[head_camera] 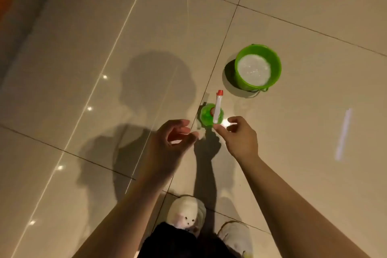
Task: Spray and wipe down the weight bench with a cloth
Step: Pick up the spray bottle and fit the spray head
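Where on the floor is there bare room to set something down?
Bare tile lies right of the green bucket, and left of the spray bottle, where only shadow falls. It is crowded around the bottle: the left hand and right hand hover close beside it, and the bucket stands just beyond.

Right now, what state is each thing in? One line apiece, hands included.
Spray bottle: upright on the floor, nozzle pointing away from the person, not held.
Bucket: upright on the floor beyond the bottle, holding foamy water.
Left hand: fingers loosely curled, holding nothing, beside the bottle.
Right hand: fingers loosely curled next to the bottle's top, no grip visible.
Cloth and bench: not in view.
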`<state>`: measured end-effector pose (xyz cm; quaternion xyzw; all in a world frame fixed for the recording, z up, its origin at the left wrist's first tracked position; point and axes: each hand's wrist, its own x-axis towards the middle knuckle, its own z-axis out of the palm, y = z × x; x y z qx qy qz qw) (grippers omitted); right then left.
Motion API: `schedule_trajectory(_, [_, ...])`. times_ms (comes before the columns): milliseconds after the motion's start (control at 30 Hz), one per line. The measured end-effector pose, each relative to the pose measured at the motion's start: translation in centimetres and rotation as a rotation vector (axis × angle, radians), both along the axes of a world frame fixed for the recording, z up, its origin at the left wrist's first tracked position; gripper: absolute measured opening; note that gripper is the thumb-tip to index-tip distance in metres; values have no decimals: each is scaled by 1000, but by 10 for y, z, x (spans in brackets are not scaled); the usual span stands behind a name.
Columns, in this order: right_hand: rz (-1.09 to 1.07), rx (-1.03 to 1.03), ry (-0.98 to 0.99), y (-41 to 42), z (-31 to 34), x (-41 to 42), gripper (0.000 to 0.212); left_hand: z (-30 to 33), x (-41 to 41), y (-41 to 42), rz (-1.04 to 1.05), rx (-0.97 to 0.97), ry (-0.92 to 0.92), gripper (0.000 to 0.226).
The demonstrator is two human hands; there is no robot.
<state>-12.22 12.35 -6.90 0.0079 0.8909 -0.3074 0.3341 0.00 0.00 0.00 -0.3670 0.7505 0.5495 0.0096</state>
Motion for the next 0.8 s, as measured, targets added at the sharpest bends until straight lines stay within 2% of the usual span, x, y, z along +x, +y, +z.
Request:
schedule_trajectory(67, [28, 72, 42, -16, -22, -2, 47, -12, 2, -4, 33, 6, -5, 28])
schedule_trajectory(167, [40, 203, 163, -28, -38, -3, 28, -19, 4, -15, 15, 22, 8, 29])
schedule_trajectory(267, [49, 249, 217, -27, -33, -5, 27, -6, 3, -29, 107, 2, 45, 20])
schedule_trajectory(400, [136, 221, 182, -34, -24, -6, 39, 14, 18, -17, 110, 46, 57, 18])
schedule_trajectory(500, [57, 236, 198, -42, -31, -8, 34, 15, 34, -2, 227, 162, 27, 22])
schedule_trajectory(633, [7, 248, 231, -41, -35, -5, 29, 23, 37, 0, 239, 199, 35, 34])
schedule_trajectory(700, [11, 190, 266, -34, -21, 1, 25, 31, 39, 2, 316, 221, 58, 33])
schedule_trajectory(800, [40, 95, 325, -13, 34, 17, 21, 50, 53, 29, 359, 219, 4, 18])
